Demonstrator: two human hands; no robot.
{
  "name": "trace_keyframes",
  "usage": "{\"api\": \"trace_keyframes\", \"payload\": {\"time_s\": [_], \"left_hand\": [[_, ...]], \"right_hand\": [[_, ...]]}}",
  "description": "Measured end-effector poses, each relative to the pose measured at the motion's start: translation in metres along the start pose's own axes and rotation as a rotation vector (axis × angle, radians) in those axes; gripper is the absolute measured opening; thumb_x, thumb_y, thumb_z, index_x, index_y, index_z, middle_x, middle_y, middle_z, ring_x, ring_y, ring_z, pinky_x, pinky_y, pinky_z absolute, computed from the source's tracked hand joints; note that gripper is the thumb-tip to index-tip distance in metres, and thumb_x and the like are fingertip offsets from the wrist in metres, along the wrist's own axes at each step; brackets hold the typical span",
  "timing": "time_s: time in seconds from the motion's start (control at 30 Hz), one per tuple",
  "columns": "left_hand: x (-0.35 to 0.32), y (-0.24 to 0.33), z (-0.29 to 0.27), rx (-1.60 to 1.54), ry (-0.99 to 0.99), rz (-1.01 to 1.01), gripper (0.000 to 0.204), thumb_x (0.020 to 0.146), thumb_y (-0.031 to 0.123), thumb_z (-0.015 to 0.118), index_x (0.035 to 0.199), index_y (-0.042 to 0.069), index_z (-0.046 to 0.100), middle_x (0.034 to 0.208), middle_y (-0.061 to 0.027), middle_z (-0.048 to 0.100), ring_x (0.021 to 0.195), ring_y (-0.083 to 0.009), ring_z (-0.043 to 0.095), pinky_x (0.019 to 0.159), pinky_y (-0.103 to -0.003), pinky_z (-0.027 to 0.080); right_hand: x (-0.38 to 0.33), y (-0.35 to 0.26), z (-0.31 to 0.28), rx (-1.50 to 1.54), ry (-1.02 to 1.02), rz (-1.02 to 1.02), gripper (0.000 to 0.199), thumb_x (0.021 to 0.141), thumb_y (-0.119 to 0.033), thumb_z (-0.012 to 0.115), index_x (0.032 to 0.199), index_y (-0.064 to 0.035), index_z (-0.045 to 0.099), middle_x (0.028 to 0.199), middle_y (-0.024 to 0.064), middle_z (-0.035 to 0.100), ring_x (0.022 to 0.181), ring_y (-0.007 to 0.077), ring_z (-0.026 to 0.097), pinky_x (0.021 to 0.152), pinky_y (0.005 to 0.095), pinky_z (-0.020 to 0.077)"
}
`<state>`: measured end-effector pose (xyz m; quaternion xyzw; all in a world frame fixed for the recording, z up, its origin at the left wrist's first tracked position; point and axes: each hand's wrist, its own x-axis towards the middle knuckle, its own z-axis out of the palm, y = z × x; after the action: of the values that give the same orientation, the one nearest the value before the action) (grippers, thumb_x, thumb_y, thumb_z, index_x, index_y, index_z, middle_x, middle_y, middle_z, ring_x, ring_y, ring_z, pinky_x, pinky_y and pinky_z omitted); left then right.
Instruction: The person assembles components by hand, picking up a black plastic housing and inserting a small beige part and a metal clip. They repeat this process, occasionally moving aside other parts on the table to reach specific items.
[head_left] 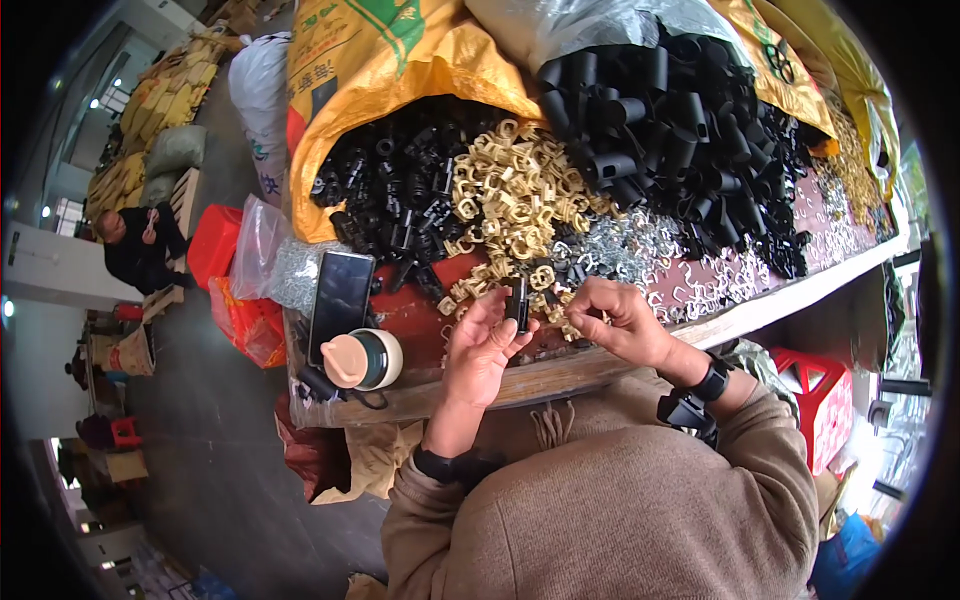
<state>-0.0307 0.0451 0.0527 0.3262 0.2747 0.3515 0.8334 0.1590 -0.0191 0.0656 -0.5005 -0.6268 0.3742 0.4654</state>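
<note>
A long table (760, 312) with a reddish top and a pale wooden front edge carries the stock, heaped so that everything lies within arm's reach of the seated person. At its back, yellow woven sacks (370, 70) lie on their sides with mouths open toward the worker, spilling small black plastic fittings (390, 180) on the left and larger black tubular sleeves (660, 120) on the right. Between them sits a mound of tan plastic clips (515, 190), and in front of that a spread of silvery metal clips (620, 245), the closest pile to the hands. On the left of the table a dark phone (340, 300) leans beside a green mug with a tan lid (365, 358), parked clear of the parts.

The left hand (480, 350) is closed around a small black fitting (517, 300), pinched between thumb and fingers just above the table's front edge, near the middle. Its long axis stands roughly upright, the top end pointing away from the person toward the piles, probably so the end is open to the other hand. The right hand (625, 325) has its fingertips drawn together beside the fitting, apparently on a small piece that is too tiny to make out.
</note>
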Motion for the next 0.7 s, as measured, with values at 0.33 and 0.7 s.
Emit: {"api": "trace_keyframes", "payload": {"time_s": [0.33,0.7], "left_hand": [[-0.001,-0.011,0.006,-0.163,-0.12,-0.295,0.03,0.083,0.01,0.049,0.112,0.001,0.046,0.099,-0.0061,0.055,0.084,-0.0136,0.056,0.074,-0.026,0.048],[-0.006,-0.013,0.013,0.096,-0.133,-0.308,0.027,0.084,0.009,0.049,0.109,-0.001,0.048,0.102,-0.0047,0.053,0.088,-0.011,0.053,0.075,-0.025,0.046]], "right_hand": [[0.002,-0.01,0.007,-0.354,0.044,-0.314,0.01,0.068,-0.007,0.059,0.076,-0.0032,0.054,0.064,0.0066,0.045,0.057,0.0223,0.05,0.05,0.0313,0.0411],[-0.002,-0.01,0.003,-0.517,-0.078,-0.261,0.013,0.063,-0.011,0.06,0.067,-0.0058,0.049,0.064,0.0068,0.046,0.055,0.0241,0.051,0.047,0.0331,0.0418]]}}
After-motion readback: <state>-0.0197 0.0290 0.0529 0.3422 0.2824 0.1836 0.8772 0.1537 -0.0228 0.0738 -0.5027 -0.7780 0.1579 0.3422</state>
